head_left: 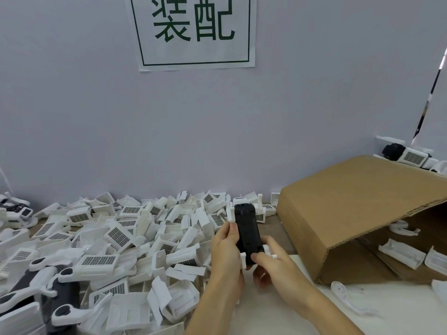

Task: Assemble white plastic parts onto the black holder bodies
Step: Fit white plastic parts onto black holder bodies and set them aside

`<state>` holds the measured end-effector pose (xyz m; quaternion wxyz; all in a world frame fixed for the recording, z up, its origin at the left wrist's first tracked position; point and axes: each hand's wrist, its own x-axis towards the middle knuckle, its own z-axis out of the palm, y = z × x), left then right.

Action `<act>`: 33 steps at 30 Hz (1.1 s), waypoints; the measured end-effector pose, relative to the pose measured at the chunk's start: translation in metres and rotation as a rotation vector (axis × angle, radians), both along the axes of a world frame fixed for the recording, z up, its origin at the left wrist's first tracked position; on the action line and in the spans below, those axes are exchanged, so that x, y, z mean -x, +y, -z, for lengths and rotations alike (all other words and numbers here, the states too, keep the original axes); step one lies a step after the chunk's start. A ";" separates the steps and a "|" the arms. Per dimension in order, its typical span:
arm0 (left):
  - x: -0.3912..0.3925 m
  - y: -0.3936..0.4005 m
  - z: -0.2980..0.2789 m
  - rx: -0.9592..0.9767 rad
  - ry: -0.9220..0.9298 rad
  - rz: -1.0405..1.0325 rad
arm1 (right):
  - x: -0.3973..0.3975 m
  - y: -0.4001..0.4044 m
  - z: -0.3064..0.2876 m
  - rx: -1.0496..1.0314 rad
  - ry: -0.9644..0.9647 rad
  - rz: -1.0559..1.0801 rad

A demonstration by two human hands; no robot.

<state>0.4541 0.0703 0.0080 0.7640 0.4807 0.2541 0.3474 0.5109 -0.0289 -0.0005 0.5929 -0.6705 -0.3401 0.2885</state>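
Over tabletop [278, 308], L hand [226, 252] & R hand [273, 264] both curl round black holder body [248, 232] w/ white parts.

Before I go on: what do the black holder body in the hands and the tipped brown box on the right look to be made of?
Black holder body: apparently moulded plastic, mostly matte, with ribs and recesses on its face. Tipped brown box: corrugated cardboard, dull and uncoated; fluting shows along its cut edge. Both hands, left and right, grip the body.
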 end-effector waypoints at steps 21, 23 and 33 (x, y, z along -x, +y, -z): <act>0.000 0.000 0.000 0.006 -0.032 -0.003 | -0.002 0.000 0.002 -0.015 -0.010 -0.023; -0.001 0.000 0.000 0.012 -0.032 -0.007 | -0.002 0.000 0.002 -0.008 -0.017 -0.019; 0.002 0.000 -0.001 0.002 -0.054 -0.001 | 0.002 -0.002 0.001 -0.004 -0.026 -0.026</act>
